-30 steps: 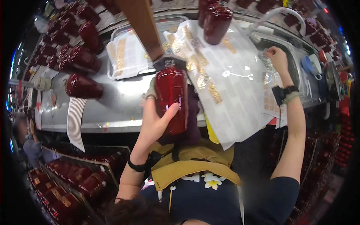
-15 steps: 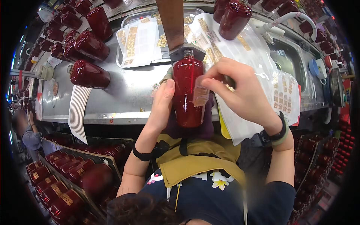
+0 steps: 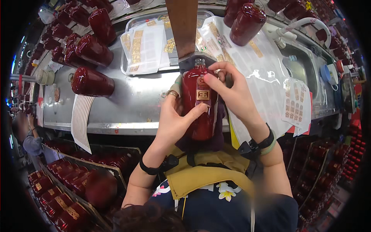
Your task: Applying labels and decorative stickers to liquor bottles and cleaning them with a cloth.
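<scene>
In front of me a dark red glass bottle (image 3: 203, 129) leans back, its clear neck against a dark notched holder (image 3: 185, 62). A clear strip with a gold square label (image 3: 203, 95) lies along its front. My left hand (image 3: 176, 120) is closed around the bottle's left side, thumb pressed on the strip's lower end. My right hand (image 3: 234, 91) is bent over the upper right side. Its thumb presses the strip's upper end, and its index finger is at the bottle's shoulder. A dark purple cloth (image 3: 220, 120) shows beneath the bottle.
A metal tray (image 3: 124, 62) with label sheets (image 3: 148, 50) stands behind on the metal counter (image 3: 127, 112). Red bottles (image 3: 92, 82) lie or stand left, others (image 3: 248, 25) at back right. A striped paper strip (image 3: 82, 123) overhangs the edge. A sink (image 3: 309, 65) is right; crates of bottles sit below.
The clear strip has gone from being held at the bottle's right side to lying on its front. My left thumb has moved onto it. My right hand has shifted up toward the neck.
</scene>
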Demonstrator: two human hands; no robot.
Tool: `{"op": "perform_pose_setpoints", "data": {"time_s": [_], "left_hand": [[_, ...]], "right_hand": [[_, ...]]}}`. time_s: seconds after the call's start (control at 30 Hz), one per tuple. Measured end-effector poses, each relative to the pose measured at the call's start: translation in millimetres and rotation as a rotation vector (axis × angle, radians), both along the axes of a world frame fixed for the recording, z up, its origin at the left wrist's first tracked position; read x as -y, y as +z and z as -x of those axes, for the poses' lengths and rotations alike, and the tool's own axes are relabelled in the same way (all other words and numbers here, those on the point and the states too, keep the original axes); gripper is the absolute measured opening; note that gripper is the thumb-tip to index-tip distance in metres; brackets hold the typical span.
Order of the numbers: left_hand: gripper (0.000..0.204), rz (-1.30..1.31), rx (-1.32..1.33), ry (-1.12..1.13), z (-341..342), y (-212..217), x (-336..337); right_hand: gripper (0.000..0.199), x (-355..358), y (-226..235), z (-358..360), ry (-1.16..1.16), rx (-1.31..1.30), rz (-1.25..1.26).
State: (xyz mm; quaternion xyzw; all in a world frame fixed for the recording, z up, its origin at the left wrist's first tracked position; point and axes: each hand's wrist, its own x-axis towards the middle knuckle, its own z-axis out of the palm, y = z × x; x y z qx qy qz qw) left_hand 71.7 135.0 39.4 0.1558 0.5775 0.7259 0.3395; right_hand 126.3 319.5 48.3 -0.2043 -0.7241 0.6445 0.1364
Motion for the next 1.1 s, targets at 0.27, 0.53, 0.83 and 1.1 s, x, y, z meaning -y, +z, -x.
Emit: {"op": "perform_pose_setpoints", "data": {"time_s": [0.27, 0.53, 0.83, 1.1], "left_hand": [[0.074, 0.011, -0.01, -0.001, -1, -6, 2], [0.059, 0.027, -0.053, -0.012, 9, -21, 8], [0.064, -0.078, -0.003, -0.018, 15, -37, 15], [0.063, -0.036, 0.007, 0.019, 13, -27, 8]], "right_hand": [[0.039, 7, -10, -3, -0.024, 0.041, 0.079], [0.036, 14, -7, 6, -0.043, -0.075, 0.175], [0.039, 10, -17, 5, -0.088, -0.098, 0.066], [0.038, 9, -11, 3, -0.097, -0.081, 0.048]]}}
